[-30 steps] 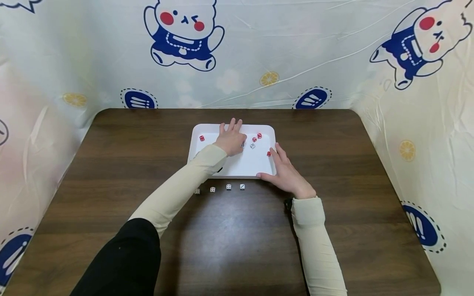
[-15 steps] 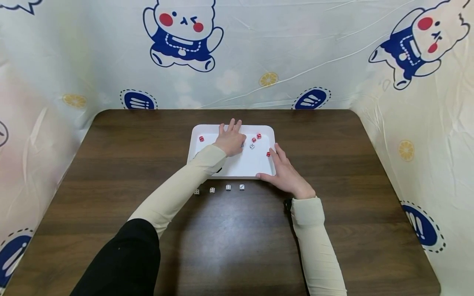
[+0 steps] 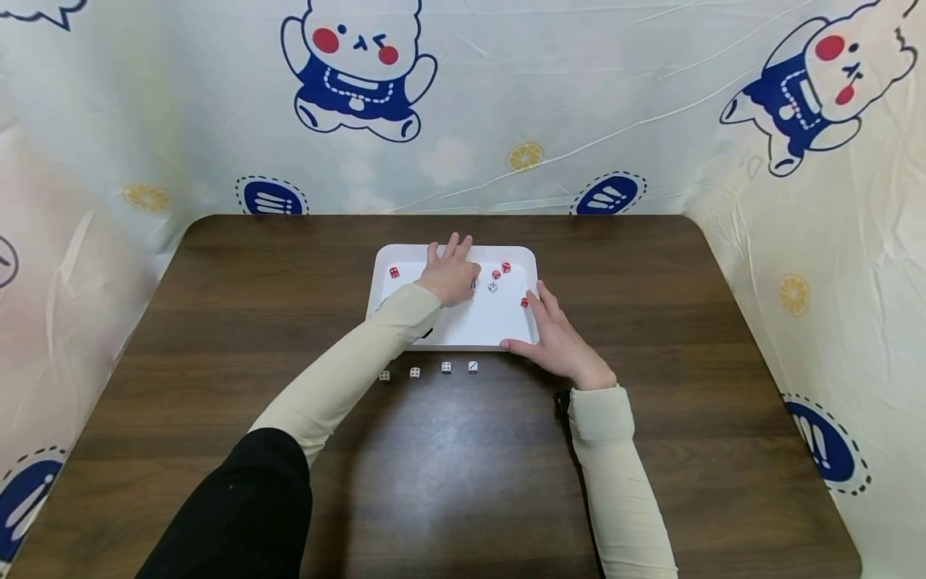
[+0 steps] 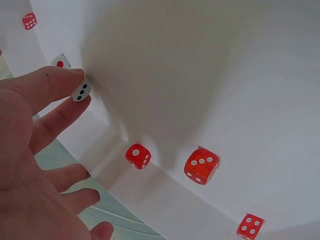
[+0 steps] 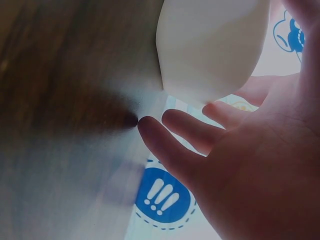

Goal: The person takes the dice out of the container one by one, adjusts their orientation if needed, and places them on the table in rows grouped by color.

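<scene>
Reaching over the white tray (image 3: pixel 463 334), my left hand (image 3: pixel 450 279) pinches a white die with blue pips (image 4: pixel 81 92) between thumb and forefinger, its other fingers spread. Right beside the pinched die, in the left wrist view, a white die with one red pip (image 4: pixel 61 62) is partly covered by the hand. Several red dice (image 4: pixel 202 166) lie in the tray. Another white die (image 3: pixel 493 287) shows right of the hand in the head view. My right hand (image 3: pixel 560 342) rests at the tray's right front corner, fingers extended along its side and thumb by the front rim.
In front of the tray, several white dice stand in a row on the dark wooden table (image 3: pixel 463 466); the leftmost die (image 3: pixel 385 375) is close to the left sleeve (image 3: pixel 354 366). A printed curtain (image 3: pixel 477 104) encloses the table's back and sides.
</scene>
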A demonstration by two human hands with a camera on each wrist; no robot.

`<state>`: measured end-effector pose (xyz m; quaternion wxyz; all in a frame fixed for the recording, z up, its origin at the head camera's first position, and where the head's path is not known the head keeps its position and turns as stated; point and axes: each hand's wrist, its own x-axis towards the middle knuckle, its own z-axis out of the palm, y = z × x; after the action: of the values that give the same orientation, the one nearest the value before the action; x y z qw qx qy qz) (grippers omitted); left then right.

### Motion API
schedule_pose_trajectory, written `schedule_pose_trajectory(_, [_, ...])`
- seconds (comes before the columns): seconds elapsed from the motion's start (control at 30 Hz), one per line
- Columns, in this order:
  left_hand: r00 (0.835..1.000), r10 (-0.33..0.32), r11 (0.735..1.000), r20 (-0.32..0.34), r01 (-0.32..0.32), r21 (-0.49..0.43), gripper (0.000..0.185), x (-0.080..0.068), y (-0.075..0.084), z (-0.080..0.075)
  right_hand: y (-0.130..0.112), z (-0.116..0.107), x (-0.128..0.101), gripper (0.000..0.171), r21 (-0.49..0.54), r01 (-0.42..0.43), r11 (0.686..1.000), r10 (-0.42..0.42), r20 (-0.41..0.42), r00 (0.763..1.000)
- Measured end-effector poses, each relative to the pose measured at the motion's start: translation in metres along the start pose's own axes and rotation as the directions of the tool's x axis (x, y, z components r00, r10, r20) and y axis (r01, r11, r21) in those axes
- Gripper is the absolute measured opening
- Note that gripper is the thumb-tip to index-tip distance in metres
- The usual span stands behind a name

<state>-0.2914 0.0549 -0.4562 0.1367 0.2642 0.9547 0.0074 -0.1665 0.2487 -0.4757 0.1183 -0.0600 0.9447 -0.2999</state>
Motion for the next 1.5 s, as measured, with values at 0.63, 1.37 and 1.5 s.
schedule_pose_trajectory(0.63, [0.999,0.040,0.999,-0.027,-0.040,0.007,0.022,-0.009,0.000,-0.006,0.000,0.001,-0.001,0.099,0.013,-0.003,1.000,0.003,0.007,1.000])
schedule_pose_trajectory(1.37, [0.993,0.105,0.994,-0.058,-0.103,0.032,0.012,-0.020,0.007,-0.012,0.000,-0.001,-0.002,0.099,0.006,0.015,1.000,-0.015,0.000,1.000])
schedule_pose_trajectory(1.5, [0.991,0.115,0.992,-0.066,-0.112,0.049,0.013,-0.024,0.008,-0.014,0.000,-0.001,-0.002,0.098,0.004,0.022,1.000,-0.022,-0.004,1.000])
